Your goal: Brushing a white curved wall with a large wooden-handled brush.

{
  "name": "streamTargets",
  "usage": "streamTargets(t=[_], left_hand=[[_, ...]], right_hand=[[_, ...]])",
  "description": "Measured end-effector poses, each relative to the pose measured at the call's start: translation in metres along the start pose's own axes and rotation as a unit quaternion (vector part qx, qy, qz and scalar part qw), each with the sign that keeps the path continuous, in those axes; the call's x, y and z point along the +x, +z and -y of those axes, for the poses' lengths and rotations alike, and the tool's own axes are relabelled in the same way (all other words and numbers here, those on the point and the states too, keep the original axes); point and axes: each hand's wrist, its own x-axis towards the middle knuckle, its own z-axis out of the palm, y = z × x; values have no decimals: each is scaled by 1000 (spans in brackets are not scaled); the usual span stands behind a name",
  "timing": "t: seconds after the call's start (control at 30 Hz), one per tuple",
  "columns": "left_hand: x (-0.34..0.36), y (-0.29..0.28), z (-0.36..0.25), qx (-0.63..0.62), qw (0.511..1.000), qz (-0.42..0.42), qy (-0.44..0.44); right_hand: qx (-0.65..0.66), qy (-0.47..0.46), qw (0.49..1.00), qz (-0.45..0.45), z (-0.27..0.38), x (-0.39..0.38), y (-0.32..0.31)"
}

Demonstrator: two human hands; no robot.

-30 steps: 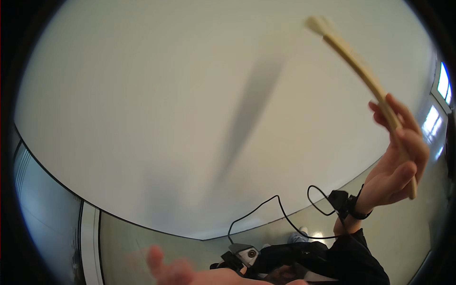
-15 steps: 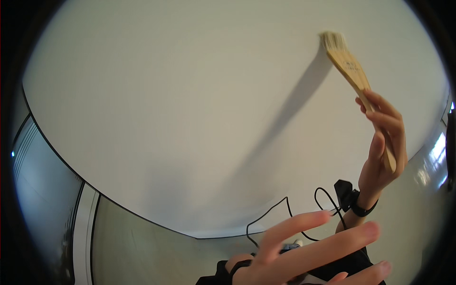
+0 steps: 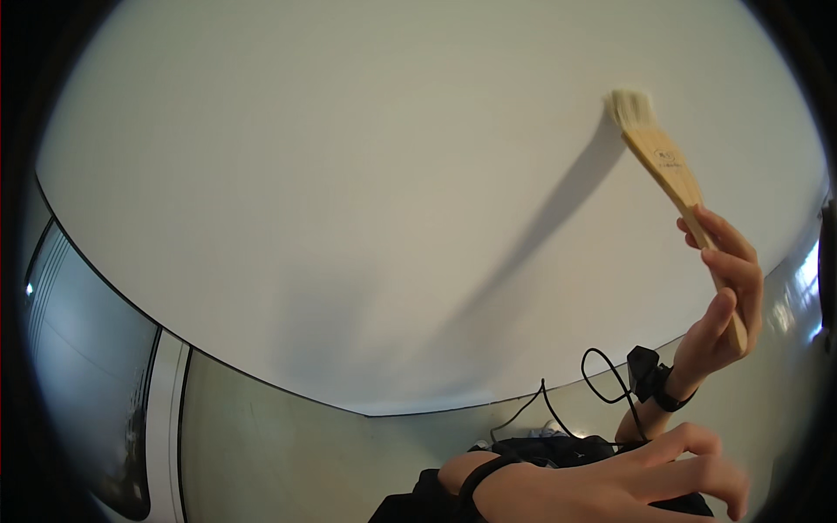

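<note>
My right hand is closed around the handle of a flat wooden brush with pale bristles. The bristle end points up and meets the broad white wall-like surface, where the brush casts a long slanting shadow. Low in the picture, my left hand is turned back upward, its fingers loosely bent and apart. Nothing shows in it, though its palm side is hidden. It lies below my right wrist, apart from the brush.
A black strap with a dark block sits on my right wrist, and a looping black cable hangs beside it. Another dark strap circles my left wrist. At the far left stands a dark glossy panel. Greyish floor shows below the white surface.
My right hand and the brush have moved down and slightly right, bristles still at the white surface. My left hand has dropped lower, and its outstretched fingers have bent.
</note>
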Motion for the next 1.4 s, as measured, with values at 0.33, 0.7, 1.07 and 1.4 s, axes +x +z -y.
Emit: streamTargets(t=[0.33,0.7,1.07,1.4], left_hand=[[-42,14,13,113,992,-46,27],[-90,-61,-23,697,686,-136,-158],[-146,-85,-25,721,404,-288,-484],[-137,-122,37,735,427,-249,-463]], right_hand=[[-68,65,981,169,11,-78,-11],[-43,202,951,228,24,-60,-16],[43,-48,998,-16,46,43,35],[-29,99,983,151,-5,-52,6]])
